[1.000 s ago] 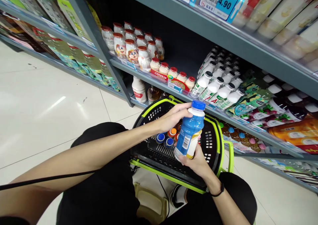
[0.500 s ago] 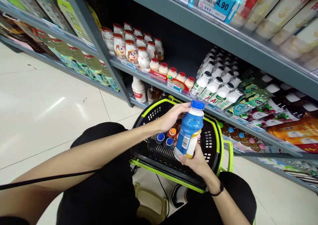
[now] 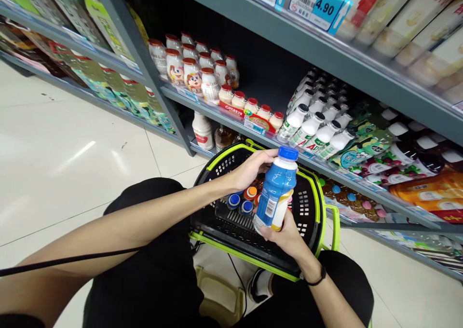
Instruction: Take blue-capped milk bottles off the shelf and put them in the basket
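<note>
Over the basket I hold a plastic drink bottle point(image 3: 278, 185) with a blue cap, a blue and white wrapper and a barcode facing me. It tilts a little to the right. My right hand point(image 3: 286, 235) is wrapped round its lower end. Up near the neck, my left hand point(image 3: 251, 170) rests against its left side, with the fingertips partly hidden behind it. Below is a black shopping basket point(image 3: 253, 254) with a yellow-green rim and handles. Inside it stand bottles with blue caps point(image 3: 246, 207) and an orange cap point(image 3: 250, 193).
Behind the basket, a grey shelf point(image 3: 213, 107) carries white bottles with red caps point(image 3: 210, 86), a pack of small red-capped bottles point(image 3: 251, 107) and white bottles with black caps point(image 3: 292, 120). Price tags point(image 3: 318, 7) hang above. My knees flank the basket; a beige stool point(image 3: 220, 289) shows below.
</note>
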A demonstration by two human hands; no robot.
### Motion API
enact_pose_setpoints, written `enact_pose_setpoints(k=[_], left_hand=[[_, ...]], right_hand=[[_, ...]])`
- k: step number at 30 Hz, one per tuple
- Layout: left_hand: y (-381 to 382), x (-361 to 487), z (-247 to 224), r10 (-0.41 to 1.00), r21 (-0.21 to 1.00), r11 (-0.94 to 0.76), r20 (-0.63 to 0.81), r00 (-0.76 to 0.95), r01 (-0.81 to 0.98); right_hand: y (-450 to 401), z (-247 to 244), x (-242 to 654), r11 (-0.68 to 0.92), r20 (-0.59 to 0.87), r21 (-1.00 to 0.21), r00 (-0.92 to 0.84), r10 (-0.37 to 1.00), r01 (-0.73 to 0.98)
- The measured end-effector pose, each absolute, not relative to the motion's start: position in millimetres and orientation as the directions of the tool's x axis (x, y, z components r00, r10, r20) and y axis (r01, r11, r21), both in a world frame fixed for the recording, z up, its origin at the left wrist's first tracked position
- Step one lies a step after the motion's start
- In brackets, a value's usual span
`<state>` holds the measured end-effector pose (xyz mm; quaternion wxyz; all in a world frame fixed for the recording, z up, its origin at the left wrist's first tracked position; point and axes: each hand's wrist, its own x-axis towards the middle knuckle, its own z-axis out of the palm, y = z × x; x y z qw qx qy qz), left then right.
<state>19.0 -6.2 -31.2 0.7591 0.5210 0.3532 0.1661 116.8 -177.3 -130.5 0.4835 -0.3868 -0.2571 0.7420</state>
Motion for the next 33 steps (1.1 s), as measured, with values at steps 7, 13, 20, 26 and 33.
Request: enact_pose_setpoints(k=[7, 13, 20, 26, 33], left_hand=[[-5.5, 18.1, -32.2, 0.622, 0.913, 0.393, -0.353, 0.699, 0.112], [-6.0, 17.8, -31.0, 0.627, 0.912, 0.388, -0.366, 0.688, 0.131], [-5.4, 16.6, -31.6, 0.624, 0.915, 0.377, -0.368, 0.690, 0.147], [-4.8, 16.3, -32.3, 0.627, 0.914, 0.375, -0.374, 0.684, 0.155], [-5.0, 17.6, -31.2, 0.634, 0.911, 0.374, -0.386, 0.670, 0.171]], right_hand=[[-176.3, -128.9, 118.0, -0.393, -0.303, -0.743, -0.250, 0.919, -0.542], [-177.1, -129.2, 117.2, -0.400, -0.316, -0.739, -0.246, 0.916, -0.541], [-180.2, -133.3, 116.2, -0.406, -0.330, -0.738, -0.236, 0.914, -0.539], [-181.0, -134.5, 115.0, -0.411, -0.344, -0.738, -0.226, 0.911, -0.535], [-181.3, -134.8, 115.0, -0.413, -0.340, -0.735, -0.235, 0.911, -0.538]])
